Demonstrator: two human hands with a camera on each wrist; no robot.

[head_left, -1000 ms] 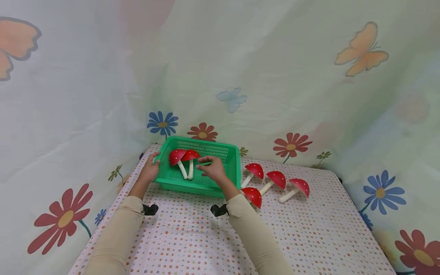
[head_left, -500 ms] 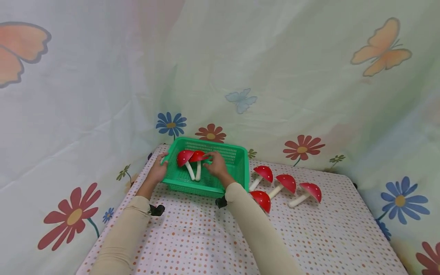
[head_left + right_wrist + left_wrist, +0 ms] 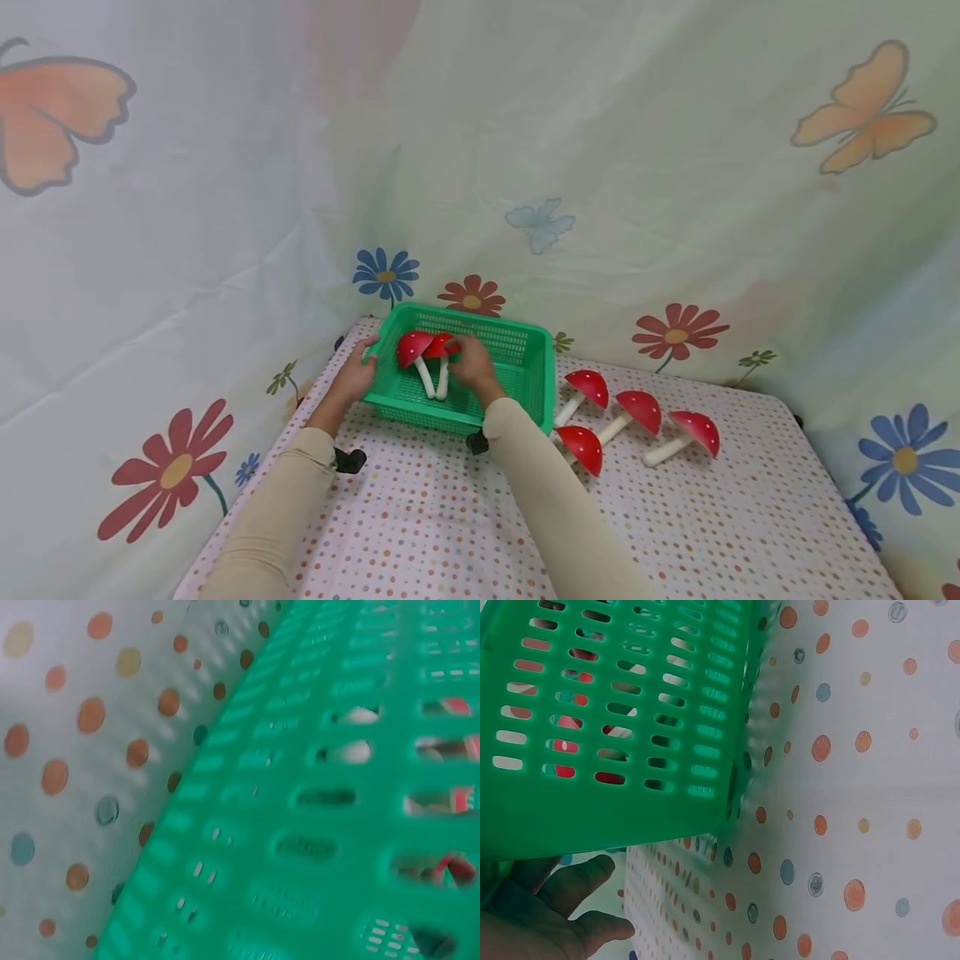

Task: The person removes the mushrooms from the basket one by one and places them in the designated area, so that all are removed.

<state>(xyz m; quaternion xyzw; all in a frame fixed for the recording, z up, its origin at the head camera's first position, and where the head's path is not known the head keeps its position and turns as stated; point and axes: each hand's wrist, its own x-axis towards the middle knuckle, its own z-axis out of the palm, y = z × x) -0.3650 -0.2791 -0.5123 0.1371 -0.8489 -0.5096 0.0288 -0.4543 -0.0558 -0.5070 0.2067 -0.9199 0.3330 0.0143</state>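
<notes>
My left hand [image 3: 354, 377] holds the left rim of a green plastic basket [image 3: 420, 414]; in the left wrist view its fingers [image 3: 574, 885] show past the basket's edge. Inside the basket lie two toy mushrooms with white-dotted red caps and white stems. The left mushroom [image 3: 414, 347] leans against the right mushroom [image 3: 439, 344]. Reaching over the front rim, my right hand [image 3: 471, 364] pinches the right mushroom by its cap. The right wrist view shows mainly the basket's slotted wall [image 3: 315, 817], which hides most of that hand.
Several more toy mushrooms [image 3: 636, 412] lie on the dotted tablecloth [image 3: 735, 508] right of the basket. One of them, a front mushroom [image 3: 581, 448], lies close to my right sleeve. A flowered curtain [image 3: 465, 150] hangs behind and beside the table.
My right hand has moved left within the basket and its fingers have closed on the right mushroom's cap. The left hand stays at the rim. The head view has turned slightly left.
</notes>
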